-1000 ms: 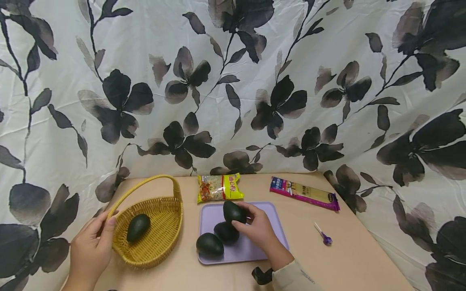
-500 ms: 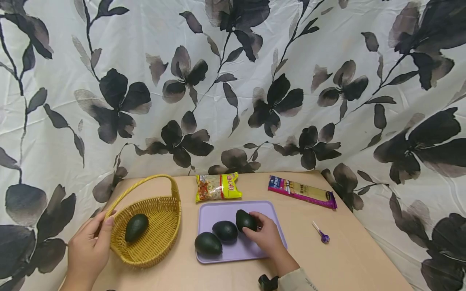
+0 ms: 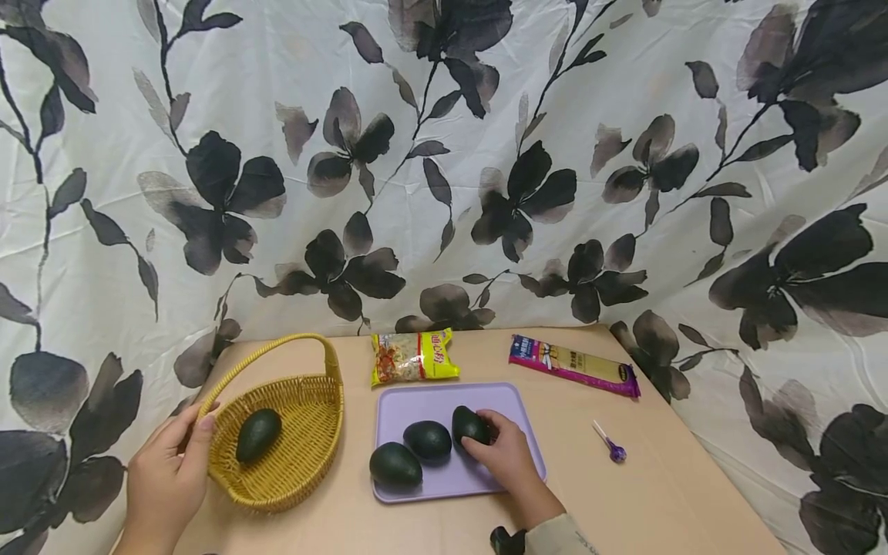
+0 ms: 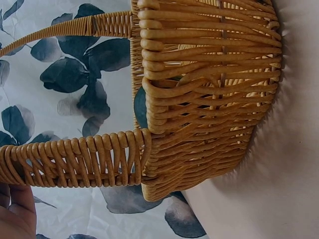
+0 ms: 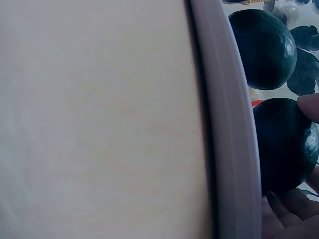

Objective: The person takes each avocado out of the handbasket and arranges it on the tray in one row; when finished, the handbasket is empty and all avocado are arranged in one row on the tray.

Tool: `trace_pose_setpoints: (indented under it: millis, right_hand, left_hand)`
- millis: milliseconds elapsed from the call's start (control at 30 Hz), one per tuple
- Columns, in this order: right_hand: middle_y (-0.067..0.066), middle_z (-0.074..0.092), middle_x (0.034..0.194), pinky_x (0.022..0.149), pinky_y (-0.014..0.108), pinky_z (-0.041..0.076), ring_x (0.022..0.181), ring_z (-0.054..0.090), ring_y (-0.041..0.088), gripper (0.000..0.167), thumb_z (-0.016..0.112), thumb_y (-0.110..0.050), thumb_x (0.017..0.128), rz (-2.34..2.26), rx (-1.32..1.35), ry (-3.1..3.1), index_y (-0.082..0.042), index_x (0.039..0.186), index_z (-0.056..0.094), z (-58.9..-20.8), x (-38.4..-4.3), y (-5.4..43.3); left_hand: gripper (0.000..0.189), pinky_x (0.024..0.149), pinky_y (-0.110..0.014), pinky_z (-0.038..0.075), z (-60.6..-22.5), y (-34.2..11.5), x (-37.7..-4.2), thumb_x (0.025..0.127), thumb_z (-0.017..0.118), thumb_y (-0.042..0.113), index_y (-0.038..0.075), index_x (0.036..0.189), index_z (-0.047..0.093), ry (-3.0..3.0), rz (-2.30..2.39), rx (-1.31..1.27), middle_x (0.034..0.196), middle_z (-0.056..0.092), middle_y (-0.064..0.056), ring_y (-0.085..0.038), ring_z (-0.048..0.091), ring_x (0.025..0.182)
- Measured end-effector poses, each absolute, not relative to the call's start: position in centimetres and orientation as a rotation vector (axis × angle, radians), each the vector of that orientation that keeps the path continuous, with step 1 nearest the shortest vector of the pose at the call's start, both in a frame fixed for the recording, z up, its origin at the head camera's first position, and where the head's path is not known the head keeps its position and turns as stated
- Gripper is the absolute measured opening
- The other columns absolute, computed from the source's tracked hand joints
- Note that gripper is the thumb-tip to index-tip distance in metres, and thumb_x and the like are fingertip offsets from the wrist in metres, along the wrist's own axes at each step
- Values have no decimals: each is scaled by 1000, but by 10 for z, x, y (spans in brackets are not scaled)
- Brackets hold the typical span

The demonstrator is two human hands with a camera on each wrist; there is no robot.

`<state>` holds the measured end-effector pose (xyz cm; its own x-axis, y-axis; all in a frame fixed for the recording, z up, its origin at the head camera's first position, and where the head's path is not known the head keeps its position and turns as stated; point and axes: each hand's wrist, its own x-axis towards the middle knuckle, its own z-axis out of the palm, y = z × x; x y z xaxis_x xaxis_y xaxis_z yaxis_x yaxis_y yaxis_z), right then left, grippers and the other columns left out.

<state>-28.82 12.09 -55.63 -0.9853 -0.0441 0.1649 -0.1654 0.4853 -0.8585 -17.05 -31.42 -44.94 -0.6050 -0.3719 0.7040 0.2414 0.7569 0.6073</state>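
A yellow wicker basket [image 3: 308, 432] stands at the left with one dark green avocado [image 3: 259, 436] inside. My left hand [image 3: 165, 482] grips the near-left part of the basket's handle [image 3: 260, 357]; the left wrist view shows the fingertips at this handle [image 4: 75, 162]. To the right lies a lilac tray [image 3: 492, 395] bearing several avocados. My right hand [image 3: 512, 456] holds the rightmost avocado [image 3: 469, 425] between thumb and fingers, low over the tray. Beside it sit a middle avocado [image 3: 427, 441] and a left avocado [image 3: 395, 465] at the tray's front-left corner.
A yellow snack packet [image 3: 415, 357] lies behind the tray. A purple-edged noodle packet [image 3: 576, 365] lies back right, and a purple lollipop [image 3: 616, 451] right of the tray. A floral cloth [image 3: 430, 154] hangs behind the table.
My right hand has brought its avocado down and to the right, away from above the middle avocado to the tray beside it. My left hand keeps its grip on the basket handle.
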Motion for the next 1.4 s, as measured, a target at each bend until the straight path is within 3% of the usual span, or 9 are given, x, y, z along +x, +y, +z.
trace_pose_setpoints:
  millis: [333,600,833,1133,1400]
  right_hand:
    - [13,69,127,95,46,57,111,69,27,59,87,-27,82,1540,231,-2624,-6,132,65,-552,-288,119]
    - [15,67,132,102,46,54,125,63,34,53,85,-23,85,1565,252,-2559,-4,131,65,-533,-289,114]
    - [10,68,132,104,43,52,123,65,29,49,83,-22,87,1610,294,-2510,-8,130,66,-506,-287,101]
    - [5,66,135,108,44,49,126,63,24,56,83,-30,87,1743,593,-2524,-12,136,62,-476,-284,57]
    - [1,67,131,108,35,50,124,64,21,56,82,-29,87,1769,844,-2561,-12,137,62,-460,-283,-1]
  left_hand:
    - [23,76,5,39,-450,-316,-169,98,68,6,-3,119,73,-2045,-849,106,109,50,44,24,50,90]
    - [23,78,5,39,-451,-316,-169,98,68,5,-3,119,73,-2041,-845,89,107,51,41,23,51,90]
    - [23,79,5,39,-452,-317,-170,97,68,4,-3,118,73,-2037,-836,77,107,51,41,23,50,90]
    - [23,76,5,40,-453,-317,-171,97,69,4,-3,118,73,-2025,-839,69,110,51,44,23,51,89]
    - [23,79,5,39,-453,-315,-171,98,69,5,-2,119,73,-2037,-852,91,110,51,43,24,51,93]
